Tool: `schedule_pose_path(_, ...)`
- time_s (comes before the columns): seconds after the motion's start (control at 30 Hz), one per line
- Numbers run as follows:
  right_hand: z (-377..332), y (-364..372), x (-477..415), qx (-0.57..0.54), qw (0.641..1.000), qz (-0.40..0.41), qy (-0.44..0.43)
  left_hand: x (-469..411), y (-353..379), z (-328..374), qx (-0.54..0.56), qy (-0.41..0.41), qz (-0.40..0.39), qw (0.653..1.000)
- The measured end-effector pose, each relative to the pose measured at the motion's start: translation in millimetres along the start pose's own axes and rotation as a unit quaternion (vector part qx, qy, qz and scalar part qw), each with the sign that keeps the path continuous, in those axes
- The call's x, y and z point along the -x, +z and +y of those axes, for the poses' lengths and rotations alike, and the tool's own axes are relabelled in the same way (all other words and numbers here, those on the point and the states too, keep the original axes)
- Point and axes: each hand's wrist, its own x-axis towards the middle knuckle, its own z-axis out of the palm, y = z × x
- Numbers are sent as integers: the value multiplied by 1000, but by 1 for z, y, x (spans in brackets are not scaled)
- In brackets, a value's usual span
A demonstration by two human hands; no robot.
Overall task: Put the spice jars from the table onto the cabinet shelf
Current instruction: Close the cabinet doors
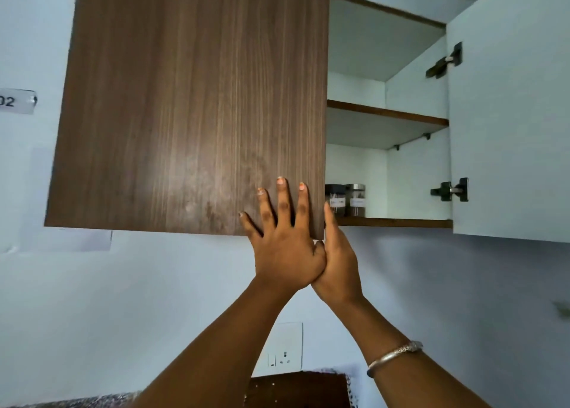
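Up high, both hands are at the wall cabinet. Left hand lies flat on the brown wood-grain door, palm against its lower right corner, fingers spread apart and pointing up, holding nothing. Right hand sits just right of it, touching the left hand at the thumb base, edge-on along the door's right edge; its fingers are mostly hidden behind the door edge, so cannot tell if they are apart or curled. A metal bangle circles the right wrist.

Right half of the cabinet is open: white door swung out to the right, two dark hinges on its inner edge. Two spice jars stand upright on the bottom cabinet shelf, side by side and touching or nearly so, at the left of the opening just beside the brown door's edge. Both have dark contents, white labels and metal-looking lids; label text too small to read. Middle shelf shows only its underside and front edge.

Below, on the pale wall, a white socket plate. Far left, a paper label reading "02". Dark brown furniture at the bottom edge; cannot tell if it is the bench.
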Motion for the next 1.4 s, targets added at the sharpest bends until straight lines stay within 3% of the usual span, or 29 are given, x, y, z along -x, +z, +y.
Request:
schedule_pose_path(0.1,33,24,-15,-63,998,20,23,-13,36,-2,-19,-16,31,999)
schedule_pose_path(0.43,111,86,-49,103,992,72,-34,-44,109,-27,-105,-22,85,991)
schedule_pose_path(0.8,132,116,-58,95,991,92,-9,-55,135,-39,-167,-31,89,981)
schedule_pose_path(0.93,127,104,-54,107,994,36,1,-54,129,-37,-183,-33,40,982)
schedule_pose_path(1.17,105,54,-47,205,960,-190,4,-40,99,-19,-207,-20,-108,972)
schedule_pose_path(1.3,83,18,-33,242,943,-229,-6,-18,71,2,-155,-23,-196,968)
schedule_pose_path(1.4,66,-11,-23,262,935,-237,-12,-5,43,21,-139,1,-218,966)
